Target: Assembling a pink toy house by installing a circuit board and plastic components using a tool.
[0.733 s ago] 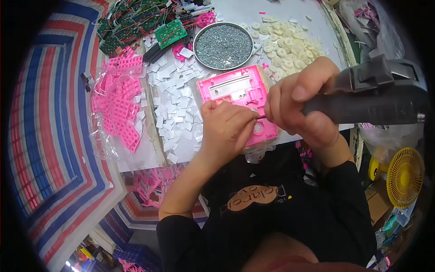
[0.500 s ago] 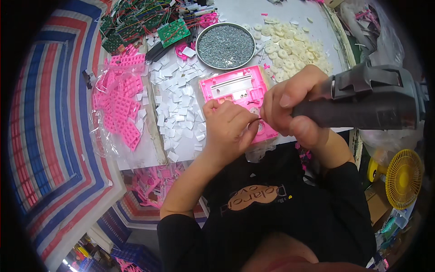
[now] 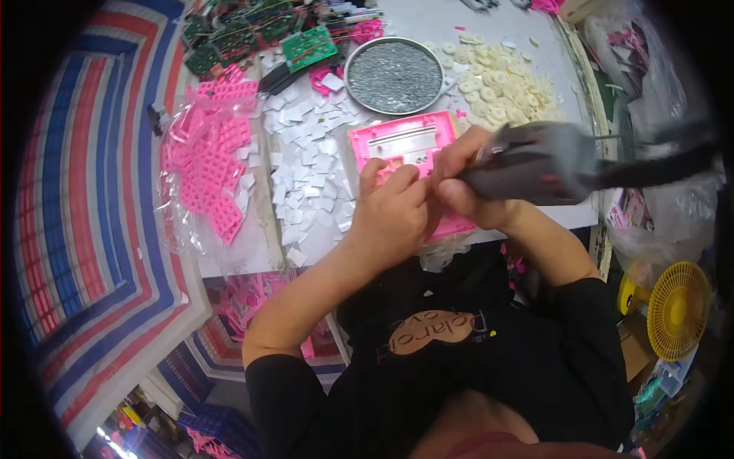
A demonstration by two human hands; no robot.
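Observation:
A pink plastic casing (image 3: 442, 126) with a pale slotted panel lies at the near side of the white table. My right hand (image 3: 475, 195) is wrapped round a dark electric screwdriver (image 3: 516, 170), which is held nearly level and points left over the casing. My left hand (image 3: 394, 206) rests over the casing's near left part. Its fingers are curled and closed close to the driver's front end; what they pinch is hidden. The tip of the driver is also covered by the hands.
Beyond the casing stands a round tin (image 3: 347, 86) of small screws (image 3: 394, 76). Cream plastic discs (image 3: 489, 92) lie right, white square pieces (image 3: 306, 180) left. Farther left are pink button grids (image 3: 210, 164) in clear plastic, and green circuit boards (image 3: 310, 50) at the back. A yellow fan (image 3: 677, 311) stands right.
My right hand has brought the screwdriver left and turned its rear end farther away. My left hand has shifted slightly right, closer to my right hand. The whole view has moved a little.

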